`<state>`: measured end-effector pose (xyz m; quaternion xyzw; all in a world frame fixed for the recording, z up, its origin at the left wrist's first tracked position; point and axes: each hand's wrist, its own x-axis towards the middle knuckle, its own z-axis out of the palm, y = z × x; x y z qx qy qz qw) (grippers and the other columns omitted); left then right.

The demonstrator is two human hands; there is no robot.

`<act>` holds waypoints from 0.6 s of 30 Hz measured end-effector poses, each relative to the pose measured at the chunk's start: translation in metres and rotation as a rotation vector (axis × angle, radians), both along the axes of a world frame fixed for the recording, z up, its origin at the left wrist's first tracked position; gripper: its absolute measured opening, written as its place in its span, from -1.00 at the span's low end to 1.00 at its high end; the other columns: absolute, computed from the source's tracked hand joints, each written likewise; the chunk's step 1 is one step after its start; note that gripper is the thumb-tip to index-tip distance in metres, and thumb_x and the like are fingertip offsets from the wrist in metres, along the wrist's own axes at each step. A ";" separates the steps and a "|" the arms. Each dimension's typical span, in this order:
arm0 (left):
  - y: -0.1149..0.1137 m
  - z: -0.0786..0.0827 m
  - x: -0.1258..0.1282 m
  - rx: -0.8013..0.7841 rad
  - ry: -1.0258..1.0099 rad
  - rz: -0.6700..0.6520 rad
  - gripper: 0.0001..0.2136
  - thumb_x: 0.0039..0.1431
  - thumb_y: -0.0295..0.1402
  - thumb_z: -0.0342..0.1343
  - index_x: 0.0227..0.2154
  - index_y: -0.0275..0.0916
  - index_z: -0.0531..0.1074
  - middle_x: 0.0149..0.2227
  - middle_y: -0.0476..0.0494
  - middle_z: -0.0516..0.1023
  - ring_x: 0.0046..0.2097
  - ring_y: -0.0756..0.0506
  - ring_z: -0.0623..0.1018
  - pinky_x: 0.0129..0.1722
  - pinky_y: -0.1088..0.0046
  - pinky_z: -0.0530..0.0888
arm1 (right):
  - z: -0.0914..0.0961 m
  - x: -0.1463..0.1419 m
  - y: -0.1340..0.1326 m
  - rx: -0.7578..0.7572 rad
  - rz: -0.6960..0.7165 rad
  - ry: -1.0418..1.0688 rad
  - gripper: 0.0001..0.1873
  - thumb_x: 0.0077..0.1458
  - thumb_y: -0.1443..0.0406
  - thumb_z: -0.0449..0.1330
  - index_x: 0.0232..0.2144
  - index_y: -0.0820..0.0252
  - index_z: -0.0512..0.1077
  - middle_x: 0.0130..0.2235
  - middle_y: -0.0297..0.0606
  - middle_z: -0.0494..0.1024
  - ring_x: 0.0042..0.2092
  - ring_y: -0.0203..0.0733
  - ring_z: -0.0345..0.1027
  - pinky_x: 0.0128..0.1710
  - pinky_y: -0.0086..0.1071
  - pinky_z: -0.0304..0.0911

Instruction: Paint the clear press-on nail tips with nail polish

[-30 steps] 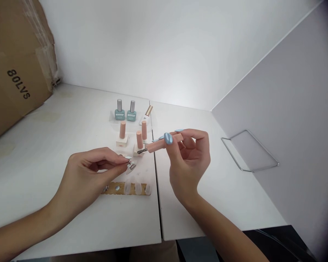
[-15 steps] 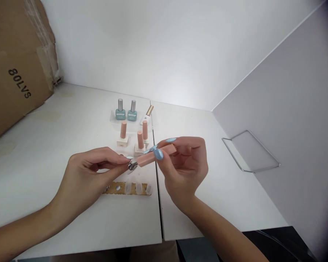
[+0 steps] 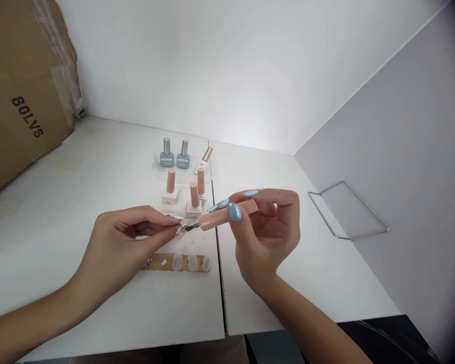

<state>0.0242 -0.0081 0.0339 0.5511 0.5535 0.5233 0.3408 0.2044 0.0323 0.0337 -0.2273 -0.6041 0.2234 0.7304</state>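
Observation:
My left hand [image 3: 117,242] pinches a small clear false nail tip [image 3: 181,232] with silvery polish on it, held just above the white table [image 3: 98,167]. My right hand [image 3: 265,232] grips a peach-capped polish brush [image 3: 223,215] between thumb and fingers; its bristle end touches the nail tip. Below the hands lies a tan strip [image 3: 176,262] carrying several nail tips, some silver, some clear.
Behind the hands stand three peach-capped bottles [image 3: 191,194], two teal bottles [image 3: 174,154] and a small gold-capped tube [image 3: 205,156]. A cardboard box [image 3: 23,86] fills the far left corner. A wire frame [image 3: 347,210] sits on the right wall panel.
My right hand brought the brush down from beside the bottles to the nail tip, then drew back to the right with the bristles still on it. My left hand stayed put.

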 end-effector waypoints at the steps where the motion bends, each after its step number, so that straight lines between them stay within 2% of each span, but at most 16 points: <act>1: 0.001 0.000 0.000 -0.016 -0.008 -0.002 -0.91 -0.05 -0.37 0.40 -0.54 0.03 0.71 -0.48 0.10 0.74 -0.45 0.00 0.71 -0.45 0.73 0.60 | -0.001 0.000 0.000 0.018 0.035 0.000 -0.82 0.21 0.38 0.35 -0.22 0.06 0.42 -0.50 -0.52 0.54 -0.42 -0.31 0.57 -0.37 -0.36 0.59; 5: 0.003 0.002 0.002 -0.049 -0.023 -0.001 -0.93 -0.06 -0.34 0.41 -0.55 0.00 0.70 -0.49 0.06 0.74 -0.46 -0.02 0.71 -0.49 0.72 0.58 | -0.004 -0.002 -0.002 0.039 0.110 -0.002 -0.78 0.17 0.42 0.36 -0.19 0.09 0.44 -0.44 -0.50 0.56 -0.45 -0.37 0.54 -0.40 -0.43 0.58; 12: 0.000 0.002 0.003 -0.077 -0.006 0.002 -0.96 -0.11 -0.31 0.42 -0.58 -0.03 0.69 -0.55 0.03 0.70 -0.55 0.00 0.63 -0.61 0.71 0.47 | -0.004 -0.002 -0.002 -0.114 -0.005 0.023 -0.77 0.16 0.42 0.37 -0.26 0.04 0.41 -0.46 -0.53 0.51 -0.37 -0.35 0.57 -0.35 -0.42 0.58; 18: 0.000 -0.003 0.000 -0.137 -0.039 -0.017 -0.94 -0.14 -0.29 0.47 -0.55 -0.05 0.70 -0.51 -0.01 0.73 -0.50 -0.01 0.66 -0.55 0.72 0.51 | 0.001 0.000 0.001 -0.221 -0.022 0.036 -0.76 0.18 0.43 0.33 -0.29 0.04 0.35 -0.49 -0.57 0.46 -0.40 -0.35 0.55 -0.28 -0.35 0.60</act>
